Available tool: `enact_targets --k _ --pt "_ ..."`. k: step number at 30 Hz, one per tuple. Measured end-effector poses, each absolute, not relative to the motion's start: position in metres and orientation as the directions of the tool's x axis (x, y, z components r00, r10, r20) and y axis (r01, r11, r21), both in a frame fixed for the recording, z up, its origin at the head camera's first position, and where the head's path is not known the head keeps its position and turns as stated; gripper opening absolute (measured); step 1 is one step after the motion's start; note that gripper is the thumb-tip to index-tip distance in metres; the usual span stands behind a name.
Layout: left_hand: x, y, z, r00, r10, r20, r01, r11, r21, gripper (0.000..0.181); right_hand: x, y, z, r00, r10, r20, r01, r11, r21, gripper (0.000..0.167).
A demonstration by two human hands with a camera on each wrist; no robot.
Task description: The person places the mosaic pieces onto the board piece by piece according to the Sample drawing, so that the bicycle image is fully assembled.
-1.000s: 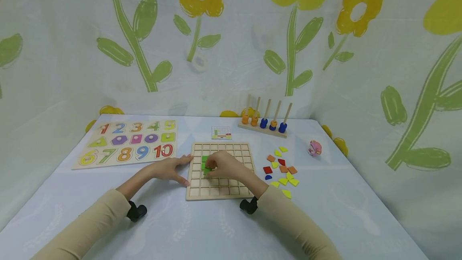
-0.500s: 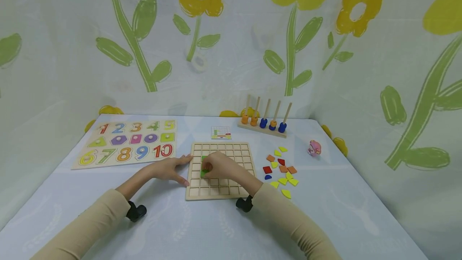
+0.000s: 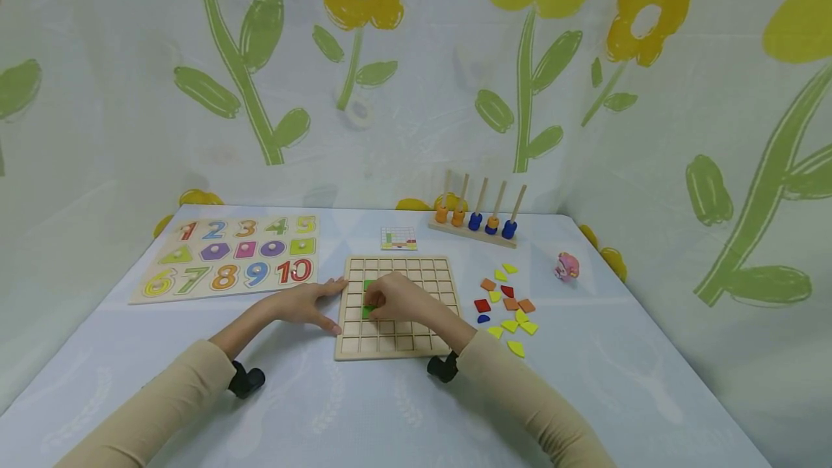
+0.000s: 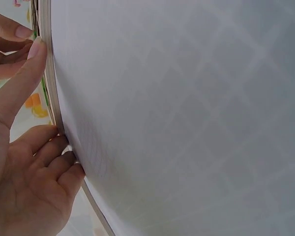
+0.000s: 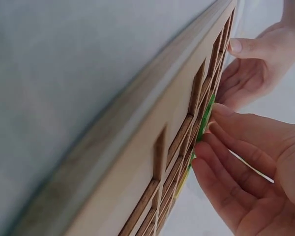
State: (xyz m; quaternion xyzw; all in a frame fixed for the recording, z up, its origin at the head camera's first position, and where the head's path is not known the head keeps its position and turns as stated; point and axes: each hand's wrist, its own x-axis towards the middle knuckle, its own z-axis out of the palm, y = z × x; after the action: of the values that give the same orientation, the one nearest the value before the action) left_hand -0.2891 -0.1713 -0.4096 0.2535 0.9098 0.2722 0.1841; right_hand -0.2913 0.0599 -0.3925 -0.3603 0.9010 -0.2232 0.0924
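The square wooden grid board (image 3: 364, 345) lies flat on the table, with green pieces (image 3: 367, 284) in its left part. My left hand (image 3: 302, 304) rests at the board's left edge, thumb and fingers spread apart; the left wrist view shows this hand (image 4: 37, 179) touching the board's rim. Over the green pieces, my right hand (image 3: 406, 298) has its fingers bent down. In the right wrist view its thumb and fingers (image 5: 250, 167) pinch a green piece (image 5: 206, 118) against the grid. The fingers partly hide the green pieces from above.
Left of the board lies a number and shape puzzle (image 3: 227, 251). Behind it are a small pattern card (image 3: 399, 239) and a pegged bead stand (image 3: 472, 232). Loose yellow, orange, red and blue pieces (image 3: 510, 305) lie to its right, near a pink toy (image 3: 567, 266).
My right hand and forearm have shifted slightly left, with the fingertips settling on the lower green piece. My left hand and the board have stayed where they were.
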Motion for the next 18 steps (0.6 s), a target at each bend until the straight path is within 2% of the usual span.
enact_targets --k 10,18 --pt "-0.289 -0.171 -0.408 -0.804 0.560 -0.201 0.365 0.730 0.578 0.101 -0.283 0.080 -0.385 -0.732 -0.680 0.043 -0.625 0.644 -0.441 0.016" --pt "-0.287 -0.170 -0.407 -0.801 0.565 -0.199 0.377 0.733 0.566 0.101 -0.277 0.116 -0.378 -0.747 -0.655 0.115 -0.626 0.634 -0.455 0.020"
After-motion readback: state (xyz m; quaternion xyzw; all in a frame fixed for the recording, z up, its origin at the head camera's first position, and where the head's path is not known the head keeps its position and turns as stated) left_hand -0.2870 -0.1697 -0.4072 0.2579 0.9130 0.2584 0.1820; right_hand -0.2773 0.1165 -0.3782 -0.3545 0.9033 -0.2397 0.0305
